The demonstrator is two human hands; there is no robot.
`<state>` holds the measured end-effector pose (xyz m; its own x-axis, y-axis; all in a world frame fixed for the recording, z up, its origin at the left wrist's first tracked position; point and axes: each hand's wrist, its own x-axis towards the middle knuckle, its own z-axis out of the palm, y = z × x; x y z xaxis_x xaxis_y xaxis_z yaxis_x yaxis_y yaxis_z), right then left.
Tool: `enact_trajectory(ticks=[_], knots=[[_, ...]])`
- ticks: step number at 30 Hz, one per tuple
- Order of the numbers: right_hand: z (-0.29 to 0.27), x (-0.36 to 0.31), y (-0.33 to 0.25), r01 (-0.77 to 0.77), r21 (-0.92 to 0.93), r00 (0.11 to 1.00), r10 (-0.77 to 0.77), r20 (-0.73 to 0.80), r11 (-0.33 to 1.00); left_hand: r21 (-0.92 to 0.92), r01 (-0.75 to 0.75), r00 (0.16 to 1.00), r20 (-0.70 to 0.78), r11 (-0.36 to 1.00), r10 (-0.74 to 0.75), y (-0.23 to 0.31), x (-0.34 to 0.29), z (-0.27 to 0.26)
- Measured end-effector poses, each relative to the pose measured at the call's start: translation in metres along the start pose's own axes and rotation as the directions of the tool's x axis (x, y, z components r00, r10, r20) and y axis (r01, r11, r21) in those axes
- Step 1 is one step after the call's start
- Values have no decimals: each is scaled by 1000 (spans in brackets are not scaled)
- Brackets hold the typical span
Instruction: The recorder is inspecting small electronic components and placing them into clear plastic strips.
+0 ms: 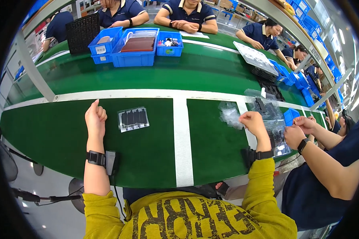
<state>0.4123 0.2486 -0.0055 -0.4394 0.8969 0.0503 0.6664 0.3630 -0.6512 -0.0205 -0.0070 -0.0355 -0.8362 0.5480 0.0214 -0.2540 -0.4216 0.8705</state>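
Observation:
My left hand (95, 118) is raised over the green table at the left, its fingers curled in and thumb pointing up; no object shows in it. Right of it lies a clear plastic sheet (133, 119) bearing a row of dark strips. My right hand (253, 122) pinches at the right edge of a loose pile of clear plastic bags (230, 114); the fingertips partly hide what they grip. Beside that hand, more clear packs with black pieces (263, 106) lie on the table.
Beyond the white strip (119, 95) runs a green belt (147, 79). Blue bins (135, 59) and a black tray (83, 34) stand at its far side. A co-worker's hands (297, 131) work close at my right. A white post (36, 75) rises at left.

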Motion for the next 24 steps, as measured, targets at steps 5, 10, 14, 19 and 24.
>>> enact_trajectory(ticks=[5, 10, 14, 19, 24], knots=[[27, 38, 17, 17, -75, 991, -27, -131, 997, 7, -3, 1000, 7, 1000, 3, -1, 1, -1], [27, 47, 17, -13, -197, 990, -15, -140, 980, 33, -17, 1000, 13, 999, 17, -2, 0, 0], [25, 47, 10, 0, -274, 989, -40, -142, 962, 62, -21, 999, 36, 998, 18, -2, 1, -1], [22, 48, 6, -43, -276, 992, 7, -128, 960, 56, -17, 1000, 23, 998, 15, -3, 1, -1], [20, 48, -18, 10, -194, 980, -49, -195, 981, 208, 37, 998, 34, 977, -45, -5, 6, 3]])
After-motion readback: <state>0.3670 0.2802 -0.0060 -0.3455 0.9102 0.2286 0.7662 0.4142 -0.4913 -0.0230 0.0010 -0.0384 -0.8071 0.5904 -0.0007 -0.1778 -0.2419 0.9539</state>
